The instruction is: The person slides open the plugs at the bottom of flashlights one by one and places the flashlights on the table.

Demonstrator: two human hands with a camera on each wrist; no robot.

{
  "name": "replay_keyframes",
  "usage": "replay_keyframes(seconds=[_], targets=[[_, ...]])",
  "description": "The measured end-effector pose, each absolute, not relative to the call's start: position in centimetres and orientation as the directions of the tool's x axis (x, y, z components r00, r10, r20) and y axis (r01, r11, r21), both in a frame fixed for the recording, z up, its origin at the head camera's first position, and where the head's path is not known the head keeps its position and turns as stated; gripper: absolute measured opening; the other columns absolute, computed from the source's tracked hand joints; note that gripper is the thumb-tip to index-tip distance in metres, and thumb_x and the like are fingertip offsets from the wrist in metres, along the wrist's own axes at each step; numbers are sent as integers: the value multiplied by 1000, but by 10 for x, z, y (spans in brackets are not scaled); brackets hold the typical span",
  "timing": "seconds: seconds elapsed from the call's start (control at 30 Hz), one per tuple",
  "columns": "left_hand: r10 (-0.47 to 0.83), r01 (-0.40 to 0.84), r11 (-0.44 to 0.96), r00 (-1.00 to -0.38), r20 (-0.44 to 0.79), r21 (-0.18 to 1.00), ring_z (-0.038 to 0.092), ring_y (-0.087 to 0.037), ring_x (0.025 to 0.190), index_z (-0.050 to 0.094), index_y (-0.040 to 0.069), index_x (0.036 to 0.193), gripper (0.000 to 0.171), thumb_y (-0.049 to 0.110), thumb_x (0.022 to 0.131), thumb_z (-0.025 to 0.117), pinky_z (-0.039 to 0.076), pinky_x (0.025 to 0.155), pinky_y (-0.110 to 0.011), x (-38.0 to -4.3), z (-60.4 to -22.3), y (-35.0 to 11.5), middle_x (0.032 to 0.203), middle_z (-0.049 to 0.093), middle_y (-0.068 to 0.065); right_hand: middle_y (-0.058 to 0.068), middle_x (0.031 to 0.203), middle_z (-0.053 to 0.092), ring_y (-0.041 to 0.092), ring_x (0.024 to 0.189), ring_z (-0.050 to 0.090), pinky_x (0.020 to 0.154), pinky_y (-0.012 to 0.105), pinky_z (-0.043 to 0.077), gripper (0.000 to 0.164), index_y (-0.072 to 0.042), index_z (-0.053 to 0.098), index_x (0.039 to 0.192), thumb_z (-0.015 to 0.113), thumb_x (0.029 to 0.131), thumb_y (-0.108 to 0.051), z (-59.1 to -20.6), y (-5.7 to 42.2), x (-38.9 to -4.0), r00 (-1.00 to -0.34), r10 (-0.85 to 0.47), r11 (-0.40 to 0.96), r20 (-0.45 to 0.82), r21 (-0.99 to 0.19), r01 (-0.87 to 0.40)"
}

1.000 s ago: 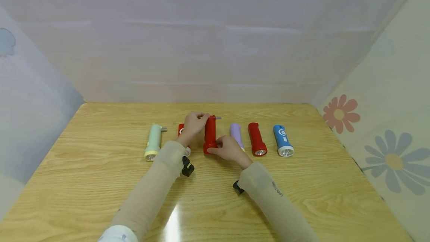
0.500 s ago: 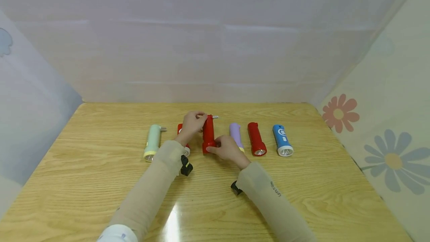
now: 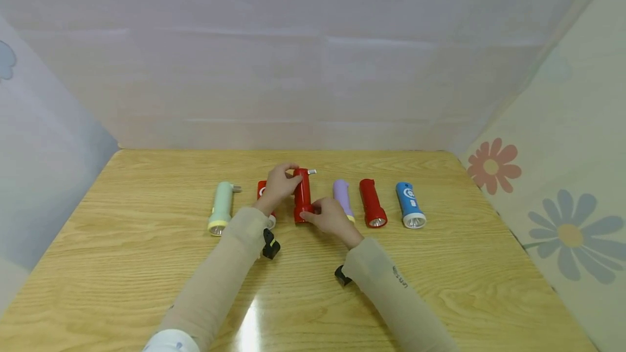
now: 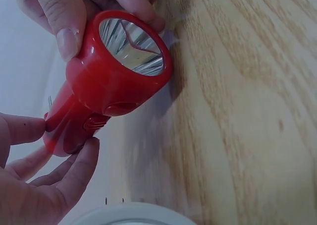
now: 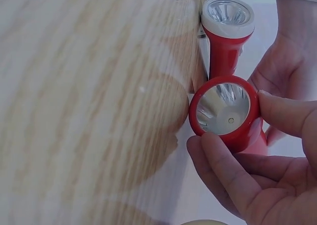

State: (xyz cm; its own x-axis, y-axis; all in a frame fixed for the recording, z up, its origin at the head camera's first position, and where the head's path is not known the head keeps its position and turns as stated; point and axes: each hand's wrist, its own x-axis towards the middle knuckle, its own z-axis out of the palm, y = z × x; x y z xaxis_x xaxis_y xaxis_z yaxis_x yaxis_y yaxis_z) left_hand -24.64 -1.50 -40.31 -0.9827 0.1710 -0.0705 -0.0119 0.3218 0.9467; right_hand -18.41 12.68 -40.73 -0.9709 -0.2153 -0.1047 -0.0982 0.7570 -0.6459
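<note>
Both hands hold a red flashlight (image 3: 302, 194) near the middle of the table. My left hand (image 3: 280, 184) pinches its tail end, where metal plug prongs (image 3: 312, 171) stick out to the right. Around its wide lamp head, the thumb and fingers of my right hand (image 3: 332, 216) grip from the right. The left wrist view shows the silvery reflector (image 4: 131, 46) and a ridged switch (image 4: 95, 122) on the barrel. In the right wrist view the round lamp rim (image 5: 254, 103) lies between the right thumb and fingers, beside the wooden surface.
Left of the held flashlight lie a pale green flashlight (image 3: 223, 202) with prongs out and a red-and-white flashlight (image 3: 262, 186), partly hidden by the left hand. To the right are purple (image 3: 342, 194), red (image 3: 373, 200) and blue (image 3: 407, 198) flashlights on the wooden table (image 3: 455, 265).
The held red flashlight has shifted slightly left, its tail leaning a little less to the right. My left thumb now lies across the front of its tail. The other flashlights stay put.
</note>
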Motion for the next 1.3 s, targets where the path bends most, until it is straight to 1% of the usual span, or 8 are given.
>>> replay_keyframes(seconds=[0.3, 0.43, 0.63, 0.87, 1.07, 1.17, 1.3], targets=[[187, -35, 338, -977, -104, 940, 61, -30, 90, 46, -1, 130, 43, 6, 89, 56, 52, 74, -35, -249, -409, -16, 111, 55, -22, 4, 75, 61, 13, 63, 49, 53, 22, 39, 29, 4, 67, 96, 64, 85, -23, -409, 128, -182, -975, -211, 763, -68, -635, -121], [184, -49, 357, -975, -121, 933, 61, -29, 92, 46, -1, 130, 43, 6, 88, 56, 51, 74, -35, -250, -411, -14, 110, 56, -22, 3, 70, 61, 11, 58, 49, 51, 21, 39, 28, 4, 67, 95, 63, 86, -23, -409, 129, -182, -975, -210, 753, -73, -648, -114], [182, -73, 387, -971, -154, 919, 59, -29, 95, 46, -1, 130, 43, 7, 89, 56, 51, 76, -35, -249, -411, -13, 112, 56, -21, 2, 65, 60, 10, 52, 48, 48, 21, 38, 25, 3, 68, 90, 63, 86, -22, -411, 130, -181, -973, -223, 734, -67, -668, -122], [189, -99, 388, -964, -185, 916, 57, -29, 98, 46, 0, 130, 43, 7, 89, 55, 49, 80, -36, -248, -411, -13, 117, 54, -21, 8, 65, 64, 9, 50, 52, 46, 21, 39, 24, 3, 68, 90, 61, 87, -20, -412, 131, -180, -968, -241, 701, -72, -703, -122], [190, -90, 420, -964, -184, 903, 55, -28, 100, 48, 1, 129, 42, 7, 89, 56, 48, 81, -36, -250, -416, -12, 118, 54, -20, 8, 64, 65, 15, 53, 58, 46, 21, 40, 23, 3, 68, 89, 61, 88, -19, -412, 131, -179, -967, -242, 685, -76, -720, -114], [188, -90, 431, -964, -187, 898, 55, -28, 100, 48, 1, 129, 42, 8, 88, 56, 48, 81, -36, -251, -418, -11, 117, 54, -20, 7, 67, 65, 18, 57, 62, 48, 22, 42, 24, 4, 68, 91, 61, 88, -19, -412, 131, -179, -969, -229, 678, -95, -730, -88], [180, -84, 453, -966, -183, 887, 56, -28, 98, 48, 0, 129, 42, 7, 88, 56, 48, 80, -36, -252, -418, -10, 115, 55, -20, 8, 71, 66, 19, 59, 63, 51, 23, 45, 25, 5, 68, 93, 61, 88, -18, -414, 131, -179, -971, -212, 662, -113, -747, -58]])
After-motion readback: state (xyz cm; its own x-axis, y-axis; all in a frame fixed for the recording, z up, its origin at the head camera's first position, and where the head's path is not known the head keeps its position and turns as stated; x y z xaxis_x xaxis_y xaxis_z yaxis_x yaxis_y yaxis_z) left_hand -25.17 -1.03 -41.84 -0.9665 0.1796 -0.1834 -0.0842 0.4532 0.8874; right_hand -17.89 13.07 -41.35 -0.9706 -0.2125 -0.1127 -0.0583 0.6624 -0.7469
